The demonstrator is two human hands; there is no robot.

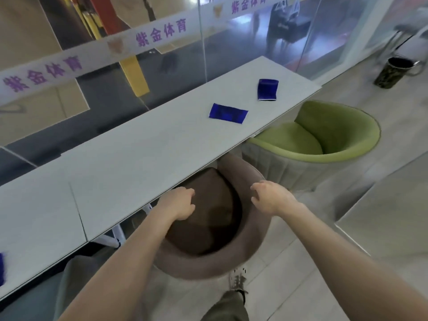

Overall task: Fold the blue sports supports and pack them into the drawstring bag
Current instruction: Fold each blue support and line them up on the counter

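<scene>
Two blue sports supports lie flat on the long white table. One support is near the table's front edge, the other support sits farther right near the table's end. A sliver of another blue item shows at the left frame edge. My left hand hovers by the table's front edge over a brown chair, fingers loosely curled, holding nothing. My right hand is beside it above the chair's back, fingers loosely bent and empty. No drawstring bag is in view.
A brown round chair stands under the table in front of me. A green chair stands to its right. A glass wall with a lettered band runs behind the table. A dark bin stands on the tiled floor at the far right.
</scene>
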